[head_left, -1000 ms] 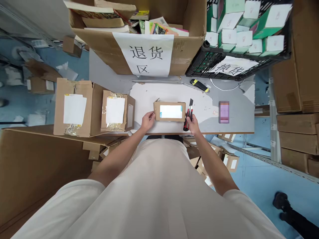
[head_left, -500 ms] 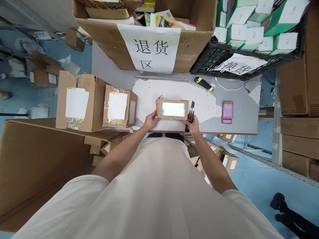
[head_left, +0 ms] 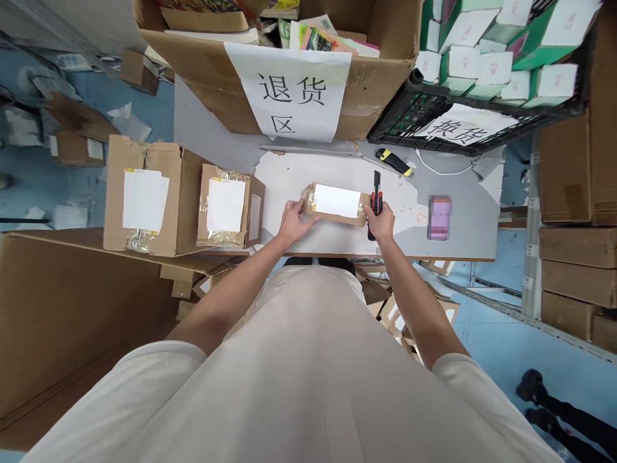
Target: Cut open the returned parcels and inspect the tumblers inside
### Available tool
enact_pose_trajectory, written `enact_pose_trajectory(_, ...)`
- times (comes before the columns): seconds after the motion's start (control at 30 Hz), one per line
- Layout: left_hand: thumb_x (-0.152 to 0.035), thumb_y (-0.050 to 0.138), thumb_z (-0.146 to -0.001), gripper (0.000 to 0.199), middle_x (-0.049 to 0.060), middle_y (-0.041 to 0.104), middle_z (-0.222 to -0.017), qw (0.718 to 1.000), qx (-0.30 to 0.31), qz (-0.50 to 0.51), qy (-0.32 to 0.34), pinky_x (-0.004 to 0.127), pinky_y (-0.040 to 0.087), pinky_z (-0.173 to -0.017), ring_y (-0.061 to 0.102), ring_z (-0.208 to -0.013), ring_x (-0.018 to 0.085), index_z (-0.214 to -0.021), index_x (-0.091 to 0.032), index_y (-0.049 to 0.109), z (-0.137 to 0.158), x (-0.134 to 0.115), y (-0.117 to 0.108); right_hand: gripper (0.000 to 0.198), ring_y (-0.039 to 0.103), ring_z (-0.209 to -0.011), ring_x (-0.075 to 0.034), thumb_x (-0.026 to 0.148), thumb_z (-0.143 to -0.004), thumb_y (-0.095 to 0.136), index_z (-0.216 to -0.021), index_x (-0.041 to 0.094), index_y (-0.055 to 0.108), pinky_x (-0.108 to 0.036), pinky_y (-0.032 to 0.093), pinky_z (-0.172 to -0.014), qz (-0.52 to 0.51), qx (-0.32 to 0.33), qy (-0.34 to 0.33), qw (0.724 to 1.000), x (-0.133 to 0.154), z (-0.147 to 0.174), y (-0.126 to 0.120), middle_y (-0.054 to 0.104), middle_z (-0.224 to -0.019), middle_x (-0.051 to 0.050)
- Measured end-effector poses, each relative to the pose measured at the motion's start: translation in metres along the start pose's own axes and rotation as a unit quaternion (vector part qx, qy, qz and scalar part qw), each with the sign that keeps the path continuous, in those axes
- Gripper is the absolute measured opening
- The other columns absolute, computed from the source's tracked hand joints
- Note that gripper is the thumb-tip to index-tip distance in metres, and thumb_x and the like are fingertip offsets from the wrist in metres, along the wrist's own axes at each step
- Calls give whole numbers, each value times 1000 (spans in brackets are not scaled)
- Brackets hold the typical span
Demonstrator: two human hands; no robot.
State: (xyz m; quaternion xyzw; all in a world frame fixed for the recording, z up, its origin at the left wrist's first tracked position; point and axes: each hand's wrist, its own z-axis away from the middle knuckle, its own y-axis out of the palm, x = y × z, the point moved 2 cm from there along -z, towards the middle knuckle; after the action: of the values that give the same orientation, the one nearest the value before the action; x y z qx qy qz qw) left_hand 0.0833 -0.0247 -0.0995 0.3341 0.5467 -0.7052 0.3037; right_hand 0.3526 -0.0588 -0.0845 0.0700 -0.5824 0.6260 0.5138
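Observation:
A small cardboard box (head_left: 333,216) with a large white label and tape over its left end is between my hands, slightly tilted above the white tabletop. My left hand (head_left: 295,220) grips its left end, thumb along the near side. In my right hand (head_left: 380,220) is a red and black utility knife (head_left: 376,200), its dark blade pointing away from me. The fingers of that same hand also touch the box's right end. Left of the box stand a taped carton (head_left: 256,209) and a larger taped carton (head_left: 191,193), both with white labels.
Behind is a big cardboard box (head_left: 369,96) of books, beside a black crate (head_left: 409,119) of green and white boxes. A yellow-black cutter (head_left: 394,162) and a phone (head_left: 439,217) lie on the table (head_left: 465,241). A person's legs (head_left: 569,411) show at lower right.
The small box has been turned over, so a different labelled face with tape shows, and it now sits at a slant. My right hand has shifted slightly right and away with the knife.

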Motion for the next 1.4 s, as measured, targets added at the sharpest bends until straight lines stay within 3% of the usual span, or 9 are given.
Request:
enact_pose_trajectory(0.1, -50, 74, -72, 73, 17, 53, -128, 994, -26, -33, 100, 49, 32, -111, 45, -126, 33, -133, -16, 52, 10, -12, 12, 36, 57, -63, -19, 56, -76, 62, -84, 21, 56, -36, 49, -71, 17, -22, 7, 1000, 1, -5, 4, 62, -72, -1)
enact_pose_trajectory(0.23, -30, 46, -95, 30, 12, 62, -126, 969, 75, -51, 228, 53, 27, -114, 50, -128, 26, -119, -23, 63, 13, -18, 31, 35, 58, -72, -22, 54, -81, 56, -92, 20, 57, -39, 49, -75, 70, -17, -16, 997, 6, -6, -3, 62, -76, -4)
enact_pose_trajectory(0.33, -25, 37, -97, 33, 10, 66, -121, 968, 87, -45, 232, 53, 34, -111, 54, -124, 24, -114, -24, 65, 5, -10, 36, 37, 59, -92, -26, 44, -91, 41, -111, 16, 55, -41, 47, -83, 140, 14, -151, 978, 24, -1, -18, 64, -98, -12)
enact_pose_trajectory(0.43, -29, 37, -98, 33, 9, 67, -119, 969, 89, -34, 228, 51, 38, -109, 55, -122, 23, -112, -24, 66, -2, -1, 36, 42, 57, -106, -27, 33, -94, 37, -131, 17, 48, -39, 46, -86, 259, 177, -328, 891, 53, 8, -20, 60, -119, -15)
enact_pose_trajectory(0.5, -31, 37, -98, 33, 8, 68, -118, 971, 93, -20, 218, 49, 38, -109, 56, -122, 22, -111, -24, 66, -4, 2, 35, 48, 58, -104, -27, 28, -95, 36, -143, 21, 39, -37, 46, -80, 357, 265, -378, 812, 71, 11, -15, 61, -120, -14)
enact_pose_trajectory(0.57, -33, 38, -98, 32, 7, 68, -116, 974, 97, -1, 205, 48, 38, -110, 56, -121, 21, -111, -25, 66, -4, 3, 34, 55, 58, -100, -27, 21, -95, 33, -149, 24, 30, -35, 45, -76, 442, 288, -391, 754, 87, 11, -8, 62, -117, -14)
enact_pose_trajectory(0.67, -35, 40, -97, 31, 7, 68, -115, 976, 98, 25, 192, 48, 37, -111, 57, -119, 22, -108, -26, 67, -5, 2, 33, 61, 57, -99, -27, 12, -92, 32, -152, 24, 24, -34, 44, -75, 509, 288, -394, 709, 102, 9, 2, 62, -116, -14)
enact_pose_trajectory(1.13, -34, 41, -95, 30, 7, 66, -119, 977, 104, 35, 182, 49, 38, -111, 57, -120, 23, -107, -24, 67, -9, 4, 33, 59, 63, -90, -27, 14, -94, 30, -151, 24, 22, -35, 43, -74, 547, 307, -391, 674, 117, 10, 14, 63, -111, -16)
enact_pose_trajectory(1.4, -38, 40, -96, 32, 7, 69, -113, 977, 113, 27, 180, 48, 39, -108, 60, -114, 22, -107, -26, 67, -13, 9, 34, 53, 66, -89, -29, 28, -99, 35, -150, 25, 24, -39, 41, -79, 551, 313, -379, 674, 129, 14, 20, 66, -105, -18)
